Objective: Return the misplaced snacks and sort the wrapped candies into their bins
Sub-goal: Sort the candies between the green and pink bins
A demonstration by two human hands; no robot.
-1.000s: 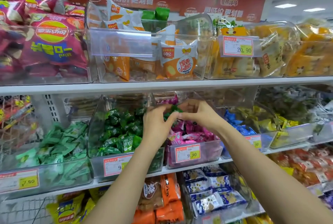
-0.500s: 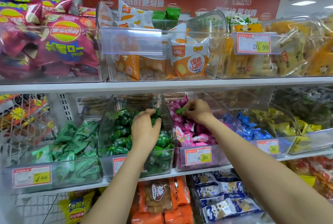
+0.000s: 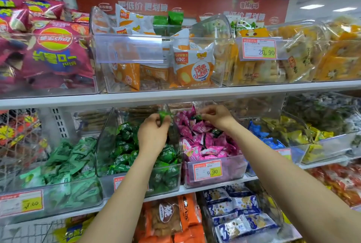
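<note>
On the middle shelf a clear bin of dark green wrapped candies (image 3: 125,150) stands next to a clear bin of pink wrapped candies (image 3: 207,145). My left hand (image 3: 154,135) is raised over the green bin and pinches a green candy (image 3: 163,114) at its fingertips. My right hand (image 3: 215,115) reaches into the back of the pink bin and pinches another dark green candy (image 3: 197,117) among the pink ones. A further dark green candy (image 3: 214,131) lies on the pink pile.
A bin of light green packets (image 3: 64,166) sits to the left, blue (image 3: 271,141) and yellow (image 3: 304,135) candy bins to the right. The upper shelf (image 3: 175,92) hangs just above my hands with chip and cracker bags. Orange and blue snack packs fill the shelf below.
My left hand has risen from the green pile and now holds a green candy up near the divider. My right hand stays at the back of the pink bin. The camera has moved closer.
</note>
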